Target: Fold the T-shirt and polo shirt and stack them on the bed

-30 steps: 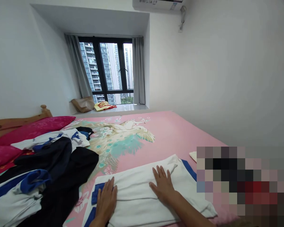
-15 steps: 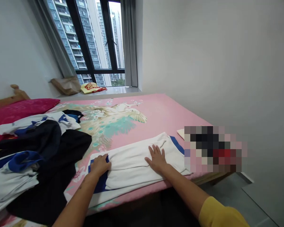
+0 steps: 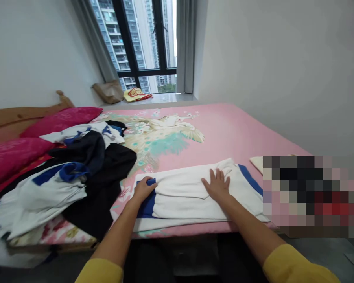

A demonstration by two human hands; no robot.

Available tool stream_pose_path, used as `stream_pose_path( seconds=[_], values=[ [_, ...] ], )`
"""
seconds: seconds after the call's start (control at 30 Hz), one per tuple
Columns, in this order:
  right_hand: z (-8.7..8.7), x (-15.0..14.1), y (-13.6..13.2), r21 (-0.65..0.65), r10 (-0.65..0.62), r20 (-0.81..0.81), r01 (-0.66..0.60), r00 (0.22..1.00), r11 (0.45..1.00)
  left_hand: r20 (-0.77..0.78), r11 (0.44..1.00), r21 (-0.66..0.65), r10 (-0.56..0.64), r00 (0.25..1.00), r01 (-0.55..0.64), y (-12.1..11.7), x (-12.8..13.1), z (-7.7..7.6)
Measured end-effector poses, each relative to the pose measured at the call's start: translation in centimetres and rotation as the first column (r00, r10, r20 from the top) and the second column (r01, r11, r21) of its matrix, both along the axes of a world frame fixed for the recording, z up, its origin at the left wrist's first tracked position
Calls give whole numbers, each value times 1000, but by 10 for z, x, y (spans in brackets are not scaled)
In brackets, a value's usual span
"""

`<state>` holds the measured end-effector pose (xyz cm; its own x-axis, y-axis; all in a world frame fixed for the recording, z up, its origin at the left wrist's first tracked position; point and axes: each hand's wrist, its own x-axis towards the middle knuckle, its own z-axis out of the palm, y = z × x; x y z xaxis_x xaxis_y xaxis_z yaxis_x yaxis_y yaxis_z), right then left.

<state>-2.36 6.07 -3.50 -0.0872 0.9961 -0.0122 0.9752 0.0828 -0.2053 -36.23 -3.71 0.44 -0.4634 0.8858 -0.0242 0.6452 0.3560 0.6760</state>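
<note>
A white-and-blue shirt (image 3: 179,196) lies folded lengthwise near the front edge of the bed, with a blue band at either end and some creases in the white cloth. At its left end, my left hand (image 3: 145,189) has its fingers curled on the blue band, some of the cloth between thumb and fingers. My right hand (image 3: 218,184) rests flat on the white part right of the middle, fingers spread, holding nothing.
A heap of clothes (image 3: 106,169), white, blue and black, covers the bed's left side beside magenta pillows (image 3: 61,120). A blurred-out patch (image 3: 309,192) hides things at the right. Under the window, a brown bag (image 3: 109,92) and a yellow bag (image 3: 135,94) sit on the sill.
The view has turned left and tilted down, so the scene sits farther right and more of the pillows shows. Both hands stay at about the same places on the shirt.
</note>
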Motion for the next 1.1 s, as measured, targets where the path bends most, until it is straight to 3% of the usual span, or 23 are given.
stream_pose_path(
  seconds=[0.13, 0.23, 0.37, 0.5, 0.6, 0.7, 0.77, 0.87, 0.97, 1.1],
  values=[
    [-5, 0, -4, 24, 16, 12, -16, 1000, 1000, 50, 980, 169, 97, 994, -104, -17, -20, -2],
    [-3, 0, -7, 43, 14, 26, -16, 1000, 999, 4, 951, 260, 174, 985, -169, -53, -43, -6],
    [-2, 2, -8, 50, 17, 52, -20, 999, 999, -102, 961, 275, 69, 992, -38, -105, -60, -20],
    [19, -14, -18, 67, 39, 93, -45, 995, 997, -201, 959, 219, -134, 970, 178, -125, -66, -29],
    [45, -56, -43, 179, 296, 39, -298, 954, 937, -352, 930, 85, -306, 885, 356, -123, -70, -31],
    [59, -114, -75, 286, 644, -81, -601, 760, 746, -444, 930, 34, -314, 839, 366, -121, -71, -33],
    [53, -148, -91, 278, 734, -152, -684, 662, 675, -485, 947, 25, -269, 832, 321, -121, -68, -34],
    [30, -177, -104, 200, 714, -214, -686, 666, 700, -522, 965, 3, -222, 823, 263, -123, -61, -34],
    [10, -183, -108, 206, 688, -218, -657, 692, 725, -534, 970, -33, -220, 817, 240, -124, -56, -31],
    [8, -179, -110, 216, 686, -222, -651, 693, 727, -539, 980, -85, -199, 819, 182, -121, -49, -32]
  ],
)
